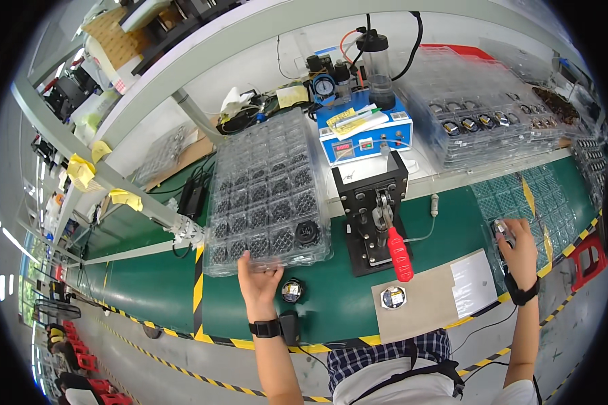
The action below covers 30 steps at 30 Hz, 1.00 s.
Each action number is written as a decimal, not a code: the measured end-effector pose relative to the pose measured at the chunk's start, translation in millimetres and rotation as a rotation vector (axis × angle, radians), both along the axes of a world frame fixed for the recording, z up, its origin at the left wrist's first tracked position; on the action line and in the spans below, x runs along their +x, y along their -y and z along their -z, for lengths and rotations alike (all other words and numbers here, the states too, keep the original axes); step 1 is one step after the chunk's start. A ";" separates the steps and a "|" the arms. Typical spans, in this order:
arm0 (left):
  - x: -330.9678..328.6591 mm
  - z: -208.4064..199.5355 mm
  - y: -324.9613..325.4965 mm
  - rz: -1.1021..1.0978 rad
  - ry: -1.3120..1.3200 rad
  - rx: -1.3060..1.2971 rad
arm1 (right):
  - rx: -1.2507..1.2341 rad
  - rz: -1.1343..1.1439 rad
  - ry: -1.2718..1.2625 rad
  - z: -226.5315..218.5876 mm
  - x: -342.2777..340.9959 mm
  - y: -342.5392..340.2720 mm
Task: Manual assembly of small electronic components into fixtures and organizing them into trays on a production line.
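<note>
My left hand (258,287) is at the near edge of a stack of clear plastic trays (267,260), closed on the rim; some fingertips are hidden there. Dark patterned pockets fill the top tray, and one round black part (307,233) sits in its near right corner. Beside this hand, a round watch-like module (292,290) lies on the green mat. Far to the right, my right hand (518,248) pinches a small silver-and-dark part (500,228) over a greenish tray of pockets (530,202). Another module (393,297) rests on a brown board (415,304).
A black hand press (368,223) with a red lever handle (399,255) stands mid-bench. Behind it are a blue control box (365,131) and a pressure gauge (323,86). Stacked clear trays (479,115) of parts occupy the back right. Striped tape (236,343) marks the bench's front edge.
</note>
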<state>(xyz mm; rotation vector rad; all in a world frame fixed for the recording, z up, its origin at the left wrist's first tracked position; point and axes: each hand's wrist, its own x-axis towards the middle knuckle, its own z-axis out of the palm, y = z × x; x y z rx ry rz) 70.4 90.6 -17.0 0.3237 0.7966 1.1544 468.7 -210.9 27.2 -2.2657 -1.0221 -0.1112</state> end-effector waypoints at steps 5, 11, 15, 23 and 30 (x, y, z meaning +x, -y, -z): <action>-6.8 -1.2 8.5 0.013 0.043 0.097 | 0.013 -0.178 -0.138 -17.6 -42.8 -1.2; -33.9 -16.1 47.1 -0.077 0.075 0.099 | 0.040 -0.363 -0.143 -24.3 -79.8 -7.7; -67.9 -23.8 90.9 -0.235 0.022 0.138 | 0.013 -0.467 -0.116 -22.4 -89.0 -13.1; -139.6 -15.1 206.0 -0.532 -0.664 0.547 | -0.104 -0.576 -0.108 -26.3 -105.3 -19.6; -181.3 -45.4 304.2 -0.494 -1.302 0.618 | -0.157 -0.679 -0.146 -22.3 -115.7 -29.1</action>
